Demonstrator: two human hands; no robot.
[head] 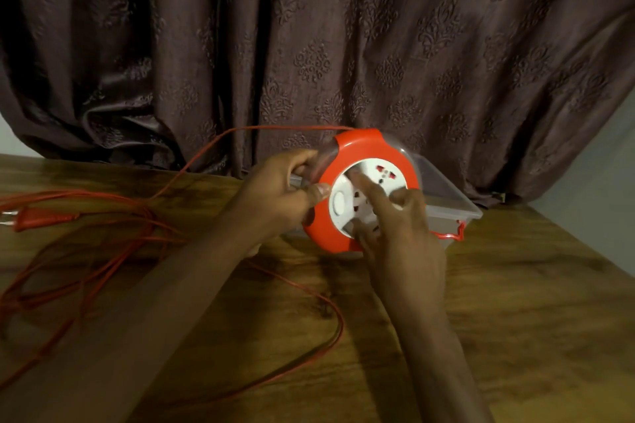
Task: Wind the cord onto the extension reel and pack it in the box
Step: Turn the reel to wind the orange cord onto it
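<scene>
An orange extension reel (360, 144) with a white socket disc (367, 182) is held upright above the wooden table (515, 302). My left hand (278, 192) grips the reel's left rim, thumb on the front. My right hand (395, 220) lies on the white disc, forefinger stretched across it. The orange cord (330, 347) runs from the reel's top leftward and lies in loose loops over the table's left half. Its orange plug (37, 218) rests at the far left. A clear plastic box (443, 196) with an orange latch (455, 233) stands right behind the reel.
A dark brown patterned curtain (309, 45) hangs along the table's back edge. The table's right edge runs diagonally at the far right, with pale floor (604, 189) beyond it.
</scene>
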